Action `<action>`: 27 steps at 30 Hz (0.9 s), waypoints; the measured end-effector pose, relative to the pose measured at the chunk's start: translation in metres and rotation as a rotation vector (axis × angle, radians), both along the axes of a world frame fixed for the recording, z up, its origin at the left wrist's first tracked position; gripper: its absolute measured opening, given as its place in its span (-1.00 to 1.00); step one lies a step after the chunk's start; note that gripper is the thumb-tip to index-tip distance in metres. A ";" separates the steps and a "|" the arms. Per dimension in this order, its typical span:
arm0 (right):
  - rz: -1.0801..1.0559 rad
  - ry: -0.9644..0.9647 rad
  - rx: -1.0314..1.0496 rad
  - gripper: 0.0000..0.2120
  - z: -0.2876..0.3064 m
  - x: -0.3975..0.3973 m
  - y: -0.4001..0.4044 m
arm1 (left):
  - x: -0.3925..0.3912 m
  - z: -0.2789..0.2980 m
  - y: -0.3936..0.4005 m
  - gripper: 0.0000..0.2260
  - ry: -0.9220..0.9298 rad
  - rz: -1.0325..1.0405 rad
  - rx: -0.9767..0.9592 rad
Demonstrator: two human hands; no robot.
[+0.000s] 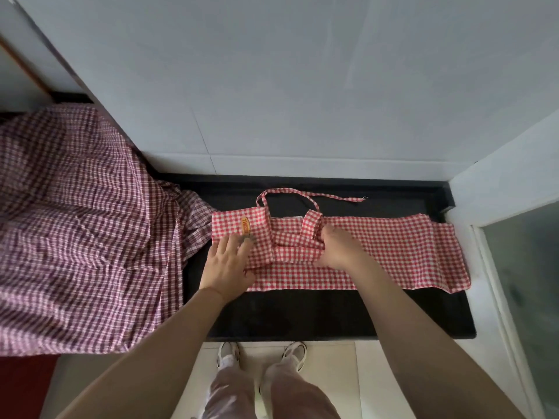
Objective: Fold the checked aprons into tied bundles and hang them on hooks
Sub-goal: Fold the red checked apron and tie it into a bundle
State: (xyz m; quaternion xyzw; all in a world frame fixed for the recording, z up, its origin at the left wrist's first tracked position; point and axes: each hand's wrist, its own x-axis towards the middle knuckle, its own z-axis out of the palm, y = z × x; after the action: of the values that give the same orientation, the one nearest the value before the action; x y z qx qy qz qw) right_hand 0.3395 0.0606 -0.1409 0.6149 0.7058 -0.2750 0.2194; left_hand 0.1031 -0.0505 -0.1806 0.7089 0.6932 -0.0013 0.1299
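Now | 1 red checked apron (378, 252) partly folded on black desk (302, 313) | left hand (227, 264) flat, pressing fold | right hand (338, 249) pinching apron | 1 maroon checked cloth (75, 222) left

One red checked apron (378, 252); one maroon checked cloth (75, 222); two hands; two shoes.

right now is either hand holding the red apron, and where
The right hand grips a fold near the middle of the red apron; the left hand only presses flat on its folded bib end.

Orange label (245, 225) on apron (378, 252): text illegible.
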 end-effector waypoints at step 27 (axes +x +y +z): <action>-0.065 0.127 -0.060 -0.12 0.022 -0.006 -0.029 | -0.009 0.024 0.001 -0.65 -0.514 0.991 -0.283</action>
State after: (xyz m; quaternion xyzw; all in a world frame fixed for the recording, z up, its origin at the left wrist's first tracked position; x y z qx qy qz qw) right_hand 0.3335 0.0319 -0.1186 0.6120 0.6894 -0.3414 0.1834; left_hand 0.0943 -0.0492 -0.1567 0.2527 0.8818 0.1395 0.3728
